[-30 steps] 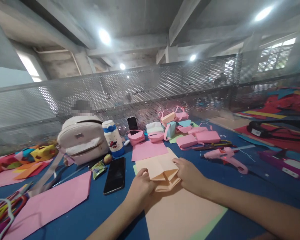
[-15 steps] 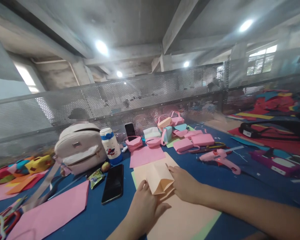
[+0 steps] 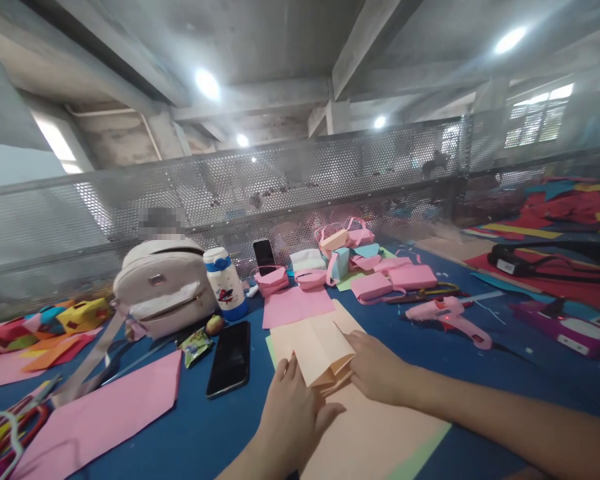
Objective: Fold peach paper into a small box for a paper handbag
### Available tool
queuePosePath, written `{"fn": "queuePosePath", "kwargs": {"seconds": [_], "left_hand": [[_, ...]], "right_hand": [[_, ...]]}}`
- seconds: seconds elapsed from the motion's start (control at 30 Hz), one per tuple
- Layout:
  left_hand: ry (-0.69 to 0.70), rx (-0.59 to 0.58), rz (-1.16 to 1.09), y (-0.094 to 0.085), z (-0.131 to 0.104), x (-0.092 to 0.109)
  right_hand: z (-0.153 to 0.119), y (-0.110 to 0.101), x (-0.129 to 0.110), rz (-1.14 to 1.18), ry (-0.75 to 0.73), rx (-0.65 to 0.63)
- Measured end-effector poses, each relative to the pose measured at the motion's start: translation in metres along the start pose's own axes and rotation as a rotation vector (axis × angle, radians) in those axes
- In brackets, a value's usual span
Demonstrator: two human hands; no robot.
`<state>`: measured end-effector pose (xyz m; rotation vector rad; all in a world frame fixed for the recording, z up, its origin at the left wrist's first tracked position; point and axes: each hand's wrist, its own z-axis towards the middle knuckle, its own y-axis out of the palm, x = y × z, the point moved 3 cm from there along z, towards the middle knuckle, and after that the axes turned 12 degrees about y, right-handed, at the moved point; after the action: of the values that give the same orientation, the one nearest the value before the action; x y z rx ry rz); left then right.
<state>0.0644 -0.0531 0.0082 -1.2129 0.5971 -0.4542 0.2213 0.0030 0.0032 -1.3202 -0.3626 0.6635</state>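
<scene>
A folded piece of peach paper (image 3: 324, 352) lies between my hands, on top of larger peach sheets (image 3: 375, 433). Its near end gapes a little, showing the folded layers. My left hand (image 3: 293, 407) holds the left edge with its fingertips, while the thumb stretches to the right below the open end. At the right edge, my right hand (image 3: 380, 367) grips the paper with curled fingers, partly hidden by it. A green sheet (image 3: 423, 453) shows under the peach ones.
To the left are a black phone (image 3: 229, 360), a pink sheet (image 3: 105, 413), a snack packet (image 3: 196, 347), a bottle (image 3: 226, 287) and a backpack (image 3: 163, 287). Pink paper bags (image 3: 370, 287) lie behind. A pink glue gun (image 3: 450, 317) and a purple device (image 3: 563, 327) lie right.
The folded paper's open end has become flatter between my hands. Both hands stay at its edges, and the camera view has shifted slightly.
</scene>
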Motion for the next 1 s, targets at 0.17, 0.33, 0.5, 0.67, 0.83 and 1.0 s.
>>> {"fn": "queuePosePath", "kwargs": {"seconds": [0.17, 0.33, 0.5, 0.67, 0.83, 1.0], "left_hand": [[-0.003, -0.045, -0.027, 0.0009, 0.0008, -0.0008], [0.007, -0.057, -0.042, 0.0008, 0.0002, -0.0002], [0.009, -0.088, -0.057, -0.0012, 0.0016, 0.0], [0.011, -0.11, -0.069, -0.003, 0.0021, -0.0013], [0.021, -0.13, -0.058, -0.0039, 0.0009, -0.0012], [0.068, -0.123, -0.086, -0.005, 0.0012, -0.0013]], "right_hand": [[0.0001, -0.001, -0.002, -0.044, -0.019, -0.004], [-0.0006, -0.0024, -0.0025, -0.047, -0.032, 0.012], [0.0, -0.0034, -0.0029, -0.022, -0.044, 0.025], [0.0001, -0.0052, -0.0039, -0.014, -0.043, 0.016], [-0.0002, -0.0056, -0.0047, -0.001, -0.04, 0.024], [-0.0002, 0.0002, -0.0029, -0.004, -0.041, 0.003]]}}
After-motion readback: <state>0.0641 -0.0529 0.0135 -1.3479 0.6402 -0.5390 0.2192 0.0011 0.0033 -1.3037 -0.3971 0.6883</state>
